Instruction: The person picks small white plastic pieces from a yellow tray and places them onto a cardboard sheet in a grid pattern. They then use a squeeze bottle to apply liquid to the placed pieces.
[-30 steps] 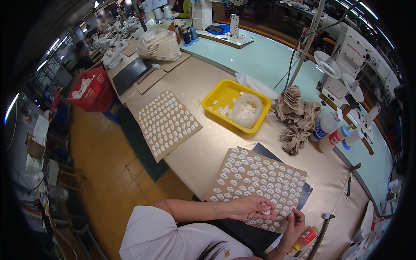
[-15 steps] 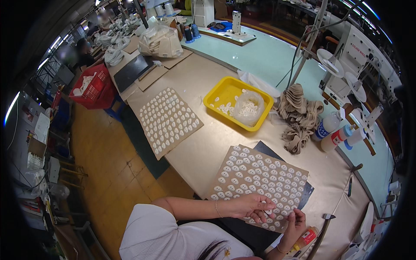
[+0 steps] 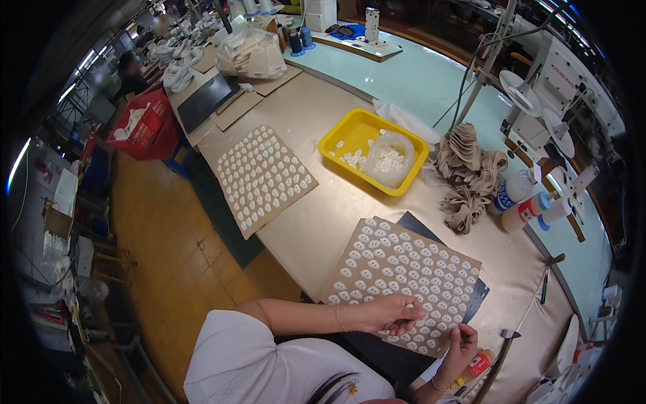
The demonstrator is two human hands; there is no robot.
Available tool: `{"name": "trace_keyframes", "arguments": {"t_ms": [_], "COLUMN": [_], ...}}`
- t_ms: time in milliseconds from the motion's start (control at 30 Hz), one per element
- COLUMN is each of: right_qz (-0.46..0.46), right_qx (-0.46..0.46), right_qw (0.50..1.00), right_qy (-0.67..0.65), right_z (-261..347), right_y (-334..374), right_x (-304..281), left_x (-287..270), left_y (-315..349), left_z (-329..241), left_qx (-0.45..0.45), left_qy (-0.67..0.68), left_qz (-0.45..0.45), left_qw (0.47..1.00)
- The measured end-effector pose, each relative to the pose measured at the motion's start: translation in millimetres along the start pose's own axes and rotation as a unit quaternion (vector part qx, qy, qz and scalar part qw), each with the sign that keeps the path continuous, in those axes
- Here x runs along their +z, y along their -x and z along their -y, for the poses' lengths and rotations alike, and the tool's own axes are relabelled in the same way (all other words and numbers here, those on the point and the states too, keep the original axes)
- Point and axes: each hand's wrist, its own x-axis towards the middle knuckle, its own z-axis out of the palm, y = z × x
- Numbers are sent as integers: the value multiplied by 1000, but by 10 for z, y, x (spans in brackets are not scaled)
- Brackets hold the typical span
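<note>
Over a brown cardboard sheet [image 3: 441,351] covered with rows of small white oval pieces [image 3: 406,246], my left hand [image 3: 393,314] has its fingers curled and its thumb pressed in. Whatever it may hold is hidden by the fingers. At the sheet's near right corner is my right hand [image 3: 461,342], thumb and fingertips drawn together; any tiny thing between them is too small to name. The ovals carry small dark marks. A dark flat board [image 3: 477,301] lies partly under the sheet.
A second sheet of ovals [image 3: 254,231] lies farther left. Beyond stands a yellow tray [image 3: 328,149] with loose ovals and a plastic bag [image 3: 388,176]. Beige fabric bundles [image 3: 463,161], bottles [image 3: 526,211], a hammer [image 3: 509,334] and a glue bottle [image 3: 479,363] lie rightward.
The white oval that showed in my left fingers is out of sight, and those fingers are more curled. My right hand has barely moved. The whole view has shifted slightly.
</note>
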Motion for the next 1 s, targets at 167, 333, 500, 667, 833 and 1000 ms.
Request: {"name": "trace_keyframes", "arguments": {"t_ms": [167, 333, 500, 667, 833, 1000], "right_qz": [-20, -16, -66, -54, -53, -54], "right_qx": [12, 2, 6, 79, 78, 75], "right_qw": [1000, 999, 997, 994, 983, 977], "right_qy": [17, 48, 49, 51, 158, 190], "right_z": [41, 82, -93, -70, -37, -86], "right_y": [14, -72, -128, -48, -23, -14], "right_x": [-47, -130, -340, -308, -232, -215], "left_x": [44, 59, 64, 104, 76, 59], "left_y": [-48, -14, -30, -71, -62, -59], "left_z": [-29, -102, -55, -74, -87, -74], "left_qx": [-16, -42, -31, -35, -22, -25], "left_qy": [-3, 20, 25, 28, 30, 34], "left_qz": [-14, -55, -47, -49, -42, -44], "left_qw": [1000, 997, 998, 998, 998, 998]}}
